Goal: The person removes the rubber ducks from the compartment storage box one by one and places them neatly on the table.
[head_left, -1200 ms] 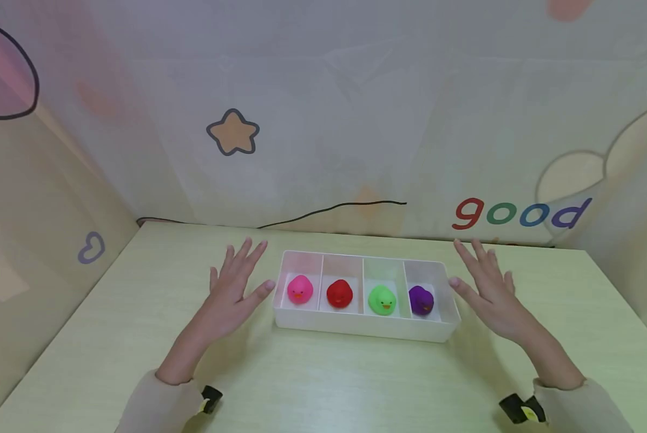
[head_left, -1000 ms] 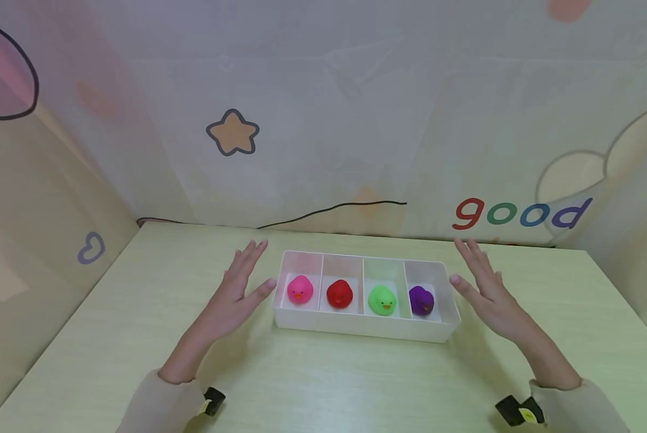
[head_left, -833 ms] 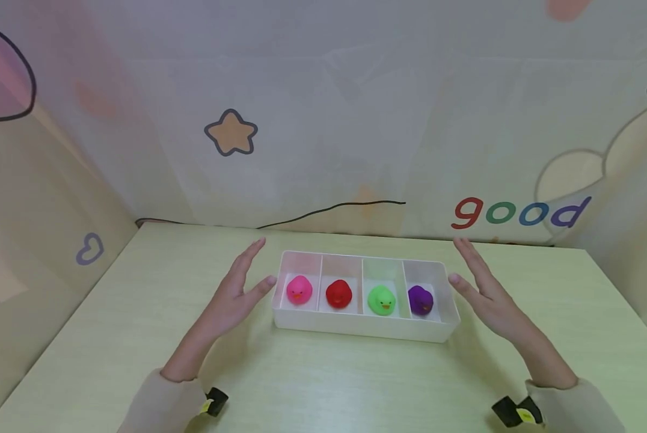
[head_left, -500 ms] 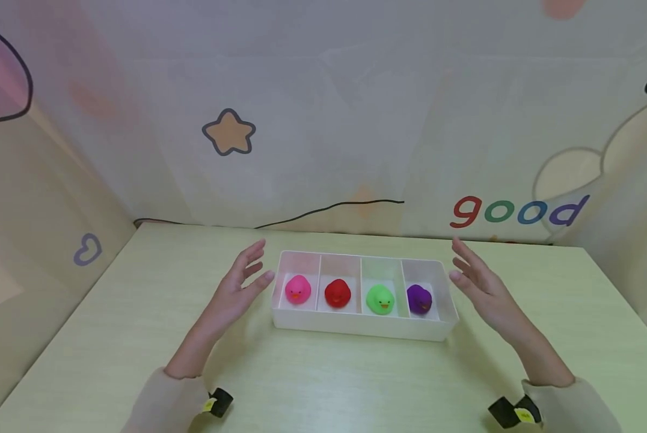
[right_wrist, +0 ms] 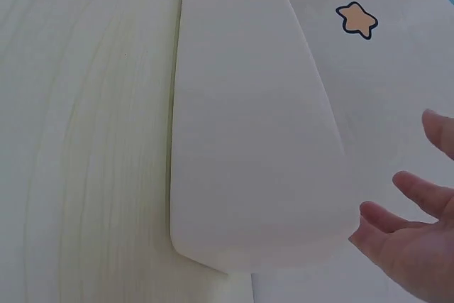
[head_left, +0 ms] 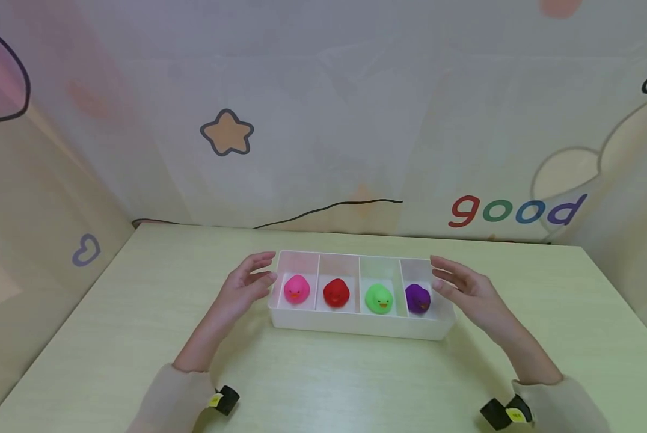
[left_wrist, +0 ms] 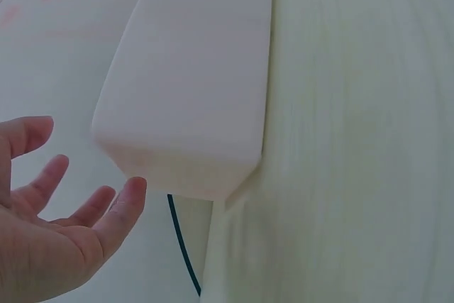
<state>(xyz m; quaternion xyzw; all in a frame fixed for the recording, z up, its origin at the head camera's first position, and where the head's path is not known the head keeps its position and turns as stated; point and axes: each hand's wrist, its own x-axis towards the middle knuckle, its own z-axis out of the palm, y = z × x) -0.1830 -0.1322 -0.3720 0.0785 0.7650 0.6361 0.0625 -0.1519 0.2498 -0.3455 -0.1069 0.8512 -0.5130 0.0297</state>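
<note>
A white box [head_left: 356, 325] with compartments stands on the table. From left to right it holds a pink toy duck [head_left: 297, 290], a red toy duck [head_left: 337, 293], a green toy duck [head_left: 379, 299] and a purple toy duck [head_left: 418, 299], one per compartment. My left hand [head_left: 242, 288] is at the box's left end, fingers loosely bent; whether the fingertips touch it I cannot tell. At the other end my right hand [head_left: 475, 297] reaches over the right rim, near the purple duck. Both wrist views show the box's long plain wall, with loosely spread fingers by its end.
The pale wooden table [head_left: 329, 385] extends in front of the box and to both sides. Behind it hangs a printed backdrop [head_left: 323, 120] with a star and the word "good". A small black device [head_left: 226, 400] sits at the left cuff, and another black device [head_left: 504, 414] at the right.
Both hands have moved inward to the box's ends, and their raised, spread fingers have lowered and bent slightly. The right hand now overlaps the rim. The box and ducks have stayed in place.
</note>
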